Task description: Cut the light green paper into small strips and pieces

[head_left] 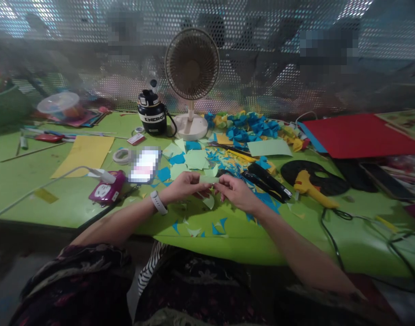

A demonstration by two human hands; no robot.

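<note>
Patterned clothing [200, 290], cut off below hands [183, 186] [238, 192] pinching paper [209, 179]

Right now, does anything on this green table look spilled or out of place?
Yes: small cut scraps of blue and yellow paper litter the green tabletop, strewn loosely rather than placed, some near its front edge.

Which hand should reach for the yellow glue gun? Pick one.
Right, probably: the right hand is closer to the yellow glue gun, which lies on its side of the table, while the left hand is farther off. Both hands pinch the pale green paper strip.
</note>
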